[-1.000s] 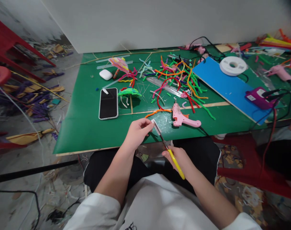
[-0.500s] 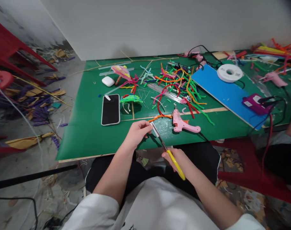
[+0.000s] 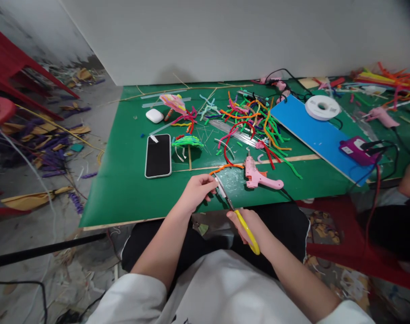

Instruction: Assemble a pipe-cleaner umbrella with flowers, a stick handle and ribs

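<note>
My right hand (image 3: 250, 225) is wrapped round the yellow handles of a pair of scissors (image 3: 247, 233). Their blades point up and left to my left hand (image 3: 201, 191). That hand pinches a small white strip (image 3: 221, 189), and the blades lie along or across it; I cannot tell whether they are apart. Just beyond my left fingers runs an orange pipe cleaner (image 3: 225, 167). A pink glue gun (image 3: 259, 176) lies to the right of the strip, its nozzle pointing away from me.
On the green table (image 3: 124, 198) are a phone (image 3: 158, 156), a white earbud case (image 3: 154, 115), a green pipe-cleaner piece (image 3: 189, 141) and a tangle of pipe cleaners (image 3: 248, 112). A ribbon spool (image 3: 323, 108) and a purple power adapter (image 3: 356, 150) rest on a blue board (image 3: 313, 137).
The view has shifted slightly. Both hands keep their grips, and the scissors and white strip stay together near the table's front edge.
</note>
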Demonstrator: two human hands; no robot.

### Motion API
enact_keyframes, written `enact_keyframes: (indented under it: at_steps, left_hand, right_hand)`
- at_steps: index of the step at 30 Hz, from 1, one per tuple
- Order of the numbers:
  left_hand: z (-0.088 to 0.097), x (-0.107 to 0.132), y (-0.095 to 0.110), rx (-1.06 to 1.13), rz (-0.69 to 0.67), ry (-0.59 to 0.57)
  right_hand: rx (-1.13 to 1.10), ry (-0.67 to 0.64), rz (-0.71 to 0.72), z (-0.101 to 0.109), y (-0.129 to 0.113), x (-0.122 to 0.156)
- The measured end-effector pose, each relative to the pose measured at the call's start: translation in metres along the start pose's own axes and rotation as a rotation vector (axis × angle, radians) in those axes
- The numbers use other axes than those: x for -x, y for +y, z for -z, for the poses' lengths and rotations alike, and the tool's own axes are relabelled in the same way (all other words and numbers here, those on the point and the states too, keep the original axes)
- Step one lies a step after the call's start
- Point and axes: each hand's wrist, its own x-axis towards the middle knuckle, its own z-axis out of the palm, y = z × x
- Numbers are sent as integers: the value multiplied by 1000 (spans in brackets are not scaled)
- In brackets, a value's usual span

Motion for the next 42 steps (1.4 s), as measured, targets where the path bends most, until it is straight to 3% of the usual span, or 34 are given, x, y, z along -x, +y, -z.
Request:
enact_keyframes:
  at_steps: [8,13,17,19,22,25,27,30,32,38,42]
  left_hand:
    - [13,4,0,60,-4,95]
    - [23,2,-2,67,-46,165]
    - [29,-6,-10,-29,-119,249]
    - [33,-9,-12,-106,-152,262]
    - [38,-11,-9,-233,-172,229]
    - [42,-11,-1,-348,-162,136]
    - [44,-11,5,-411,-158,98]
    - [46,-12,10,-493,-163,100]
    - [47,-13,11,-544,-177,110]
    - [43,-12,10,-611,-245,153]
    - [42,-11,7,-569,-218,161]
  right_hand:
    - [-271,-121,-13,-3,9,-2]
    - [-457,-340,108,1,24,-1]
    - [-565,-413,188,14,29,-3]
    - [-535,-306,162,29,32,-5]
    - [-348,48,8,65,45,-7]
    - [-209,292,-64,109,67,-10]
    - [201,527,-156,134,86,-15]
    - [502,601,-209,159,114,-29]
    - [580,654,-148,166,130,-40]
    - [594,734,-73,163,158,-65]
    - [660,818,0,157,164,-67]
